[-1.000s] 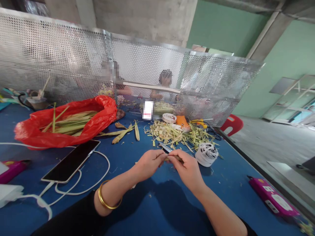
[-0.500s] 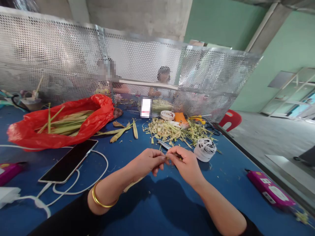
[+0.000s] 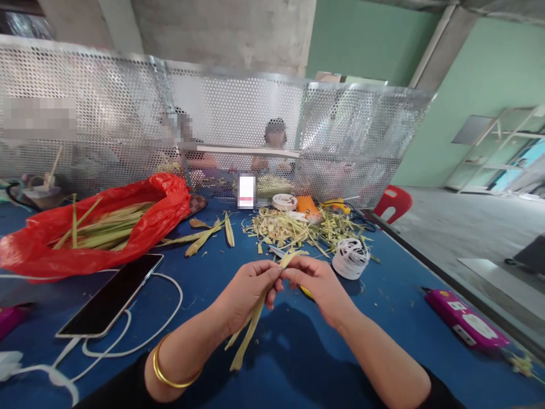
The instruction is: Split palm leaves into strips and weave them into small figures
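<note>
Both my hands meet over the middle of the blue table, fingertips pinched together. A pale yellow-green strip of dry husk or leaf [image 3: 251, 332] runs between them, its folded top standing above the fingers and two tails hanging down. My left hand [image 3: 255, 287] grips it between thumb and fingers. My right hand [image 3: 313, 281] pinches the same strip near the fold. Scissors [image 3: 279, 253] lie behind the hands, blade showing and yellow handle partly hidden by my right hand. Beside that hand stands a roll of white tape or ribbon [image 3: 351, 258].
A red plastic bag [image 3: 25, 250] holds long leaves at left, near a phone [image 3: 110, 295] with a white cable. Trimmed scraps [image 3: 281, 227] lie behind the hands. A purple packet [image 3: 466, 318] sits right. A perforated metal screen [image 3: 238, 108] separates people opposite.
The husk strip has come up into view between my fingers, with its fold above and tails hanging below. The camera view has shifted slightly.
</note>
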`<act>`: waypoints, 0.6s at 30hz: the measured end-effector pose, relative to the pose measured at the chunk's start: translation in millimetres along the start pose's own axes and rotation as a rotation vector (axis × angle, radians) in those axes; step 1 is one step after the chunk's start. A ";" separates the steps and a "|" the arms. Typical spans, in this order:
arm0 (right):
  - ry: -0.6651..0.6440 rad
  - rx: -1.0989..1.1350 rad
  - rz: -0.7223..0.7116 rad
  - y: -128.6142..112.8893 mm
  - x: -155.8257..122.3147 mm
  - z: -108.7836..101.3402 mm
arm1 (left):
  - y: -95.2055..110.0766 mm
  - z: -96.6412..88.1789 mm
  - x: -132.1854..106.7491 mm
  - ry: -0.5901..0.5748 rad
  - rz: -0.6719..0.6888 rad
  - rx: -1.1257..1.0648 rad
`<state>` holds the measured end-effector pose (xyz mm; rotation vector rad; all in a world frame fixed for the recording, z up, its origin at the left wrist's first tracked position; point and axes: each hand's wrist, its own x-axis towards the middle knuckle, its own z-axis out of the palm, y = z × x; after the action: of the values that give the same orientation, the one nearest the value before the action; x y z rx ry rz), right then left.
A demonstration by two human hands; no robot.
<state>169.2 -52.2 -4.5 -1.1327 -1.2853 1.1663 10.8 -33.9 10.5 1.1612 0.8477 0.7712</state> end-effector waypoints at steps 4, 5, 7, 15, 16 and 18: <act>0.046 0.125 -0.012 1.8 -2.5 7.1 | -4.4 1.2 0.4 -0.023 -0.061 0.074; 0.039 0.151 -0.015 2.6 -2.3 6.9 | -5.0 0.7 0.6 -0.028 -0.081 0.068; 0.014 0.209 -0.009 4.8 -1.5 5.9 | -5.4 -1.1 1.0 -0.056 -0.124 0.022; -0.004 0.072 0.034 12.8 3.8 7.5 | -6.0 -5.9 4.0 -0.026 -0.197 -0.097; 0.012 -0.072 -0.010 11.4 4.6 4.5 | -6.1 -6.1 4.8 0.015 -0.186 -0.102; 0.071 -0.403 -0.161 6.2 6.3 -7.1 | -5.9 -6.8 6.6 0.099 -0.174 -0.136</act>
<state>176.0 -45.1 -10.0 -1.3172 -1.5674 0.7598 8.5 -26.5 2.5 0.9220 0.9499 0.7354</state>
